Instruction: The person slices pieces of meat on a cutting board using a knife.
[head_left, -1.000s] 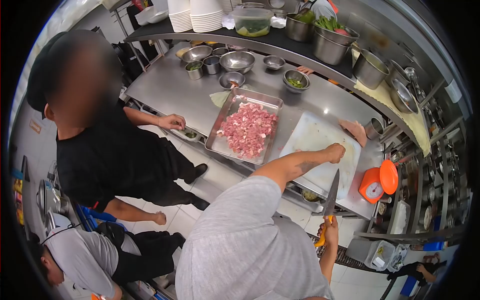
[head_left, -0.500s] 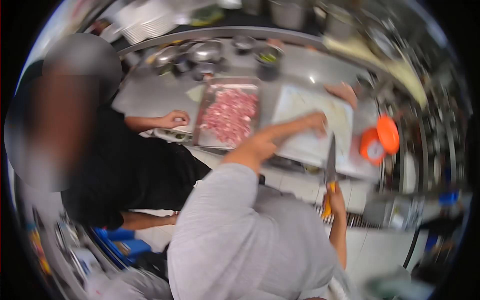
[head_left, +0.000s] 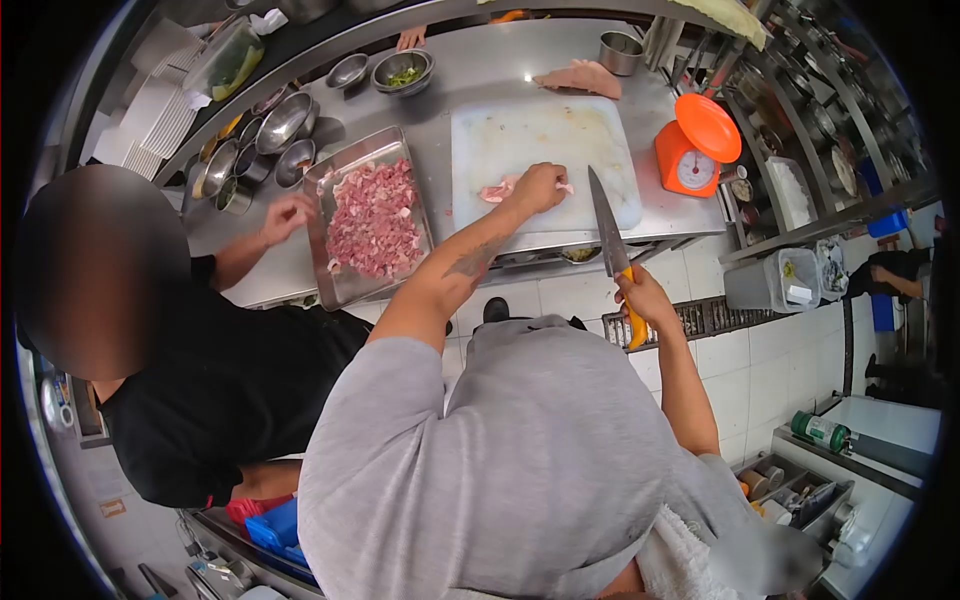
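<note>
My left hand (head_left: pixel 541 188) is closed over the white cutting board (head_left: pixel 545 130), with a bit of pale pink meat (head_left: pixel 566 188) showing at its fingertips. Another small strip of raw meat (head_left: pixel 497 189) lies on the board just left of that hand. In front of the board's near right side, my right hand (head_left: pixel 646 298) grips the yellow handle of a large kitchen knife (head_left: pixel 605 222). The blade points up and away, its tip over the board to the right of my left hand. My fingers partly hide the handle.
A metal tray (head_left: pixel 428 215) of chopped meat stands left of the board, beside a co-worker's hand (head_left: pixel 288 218). An orange scale (head_left: pixel 690 165) stands at the right. Behind are a large meat piece (head_left: pixel 580 78) and a bowl of green pieces (head_left: pixel 403 75).
The view has shifted and sharpened. My left hand now sits nearer the board's near middle, with meat visible at its fingers. The co-worker's hand has lifted beside the tray. The knife stays in my right hand.
</note>
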